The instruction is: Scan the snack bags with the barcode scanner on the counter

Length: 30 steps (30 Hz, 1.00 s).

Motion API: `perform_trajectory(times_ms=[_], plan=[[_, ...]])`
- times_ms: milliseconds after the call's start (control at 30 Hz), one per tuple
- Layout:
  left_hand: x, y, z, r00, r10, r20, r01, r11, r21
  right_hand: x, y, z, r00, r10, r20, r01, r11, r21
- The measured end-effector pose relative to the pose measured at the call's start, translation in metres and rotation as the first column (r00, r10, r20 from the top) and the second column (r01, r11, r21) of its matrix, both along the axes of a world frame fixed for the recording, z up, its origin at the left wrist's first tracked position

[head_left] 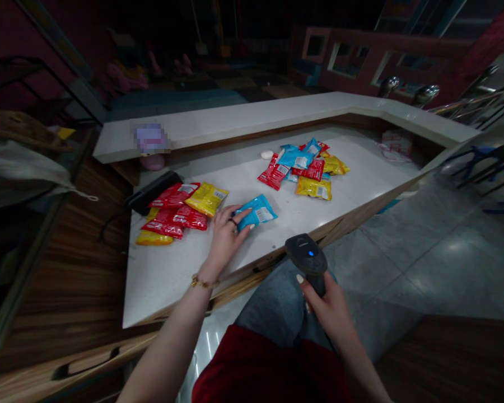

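Note:
My left hand (228,230) has its thumb and fingers on the left end of a blue snack packet (258,211), which lies on the white counter with its barcode label facing up. In my right hand (328,302) is a dark handheld barcode scanner (306,252), a blue light glowing on its top. My fingers wrap its handle, and its head is over the counter's front edge. Left of my left hand lies a pile of red and yellow packets (180,215). Farther back to the right is another pile of blue, red and yellow packets (304,165).
A black device (153,190) with a cable stands behind the left pile. Beside the right pile is a small white object (266,154). A raised white ledge (243,120) borders the counter (172,280) at the back. Wooden drawers run below its front edge.

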<state>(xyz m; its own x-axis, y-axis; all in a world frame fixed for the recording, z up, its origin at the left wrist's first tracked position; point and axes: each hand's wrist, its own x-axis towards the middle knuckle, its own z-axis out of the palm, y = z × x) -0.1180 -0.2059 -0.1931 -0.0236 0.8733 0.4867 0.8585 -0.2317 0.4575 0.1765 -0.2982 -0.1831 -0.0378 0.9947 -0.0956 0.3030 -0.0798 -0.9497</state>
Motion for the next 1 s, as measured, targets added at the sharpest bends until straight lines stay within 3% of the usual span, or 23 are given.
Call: perform_trajectory(times_ms=[100,267,367,500,633,733,900,1000], plan=[[-0.033,-0.01,0.019,0.977,0.212,0.001,-0.212,0.975,0.061,0.0,0.0,-0.001,1.0,0.009,0.001,-0.009,1.0,-0.005],[-0.081,-0.013,0.045,0.839,0.544,0.023,-0.544,0.836,0.073,-0.005,-0.001,-0.002,0.999,0.041,0.017,-0.042,0.999,0.031],[-0.094,-0.012,0.049,0.797,0.604,0.014,-0.604,0.797,0.002,-0.006,-0.001,-0.003,0.999,0.04,0.032,-0.041,0.998,0.051],[-0.093,-0.011,0.049,0.82,0.572,0.026,-0.572,0.819,0.033,-0.004,0.0,-0.001,0.999,0.037,0.011,-0.037,0.999,0.027],[-0.079,-0.008,0.05,0.845,0.534,0.023,-0.534,0.841,0.09,-0.002,0.002,0.002,0.999,0.026,0.028,-0.028,0.998,0.056],[-0.054,-0.002,0.048,0.882,0.471,-0.019,-0.466,0.877,0.116,-0.001,0.002,0.002,0.999,0.019,0.03,-0.02,0.999,0.043],[0.015,0.016,0.034,0.979,0.165,-0.121,-0.161,0.986,0.039,0.0,0.002,0.0,1.0,0.003,0.01,-0.003,0.999,0.042],[0.059,0.038,0.026,0.985,-0.049,-0.165,0.043,0.998,-0.039,0.002,0.003,0.001,1.0,-0.011,-0.01,0.012,0.999,0.051]])
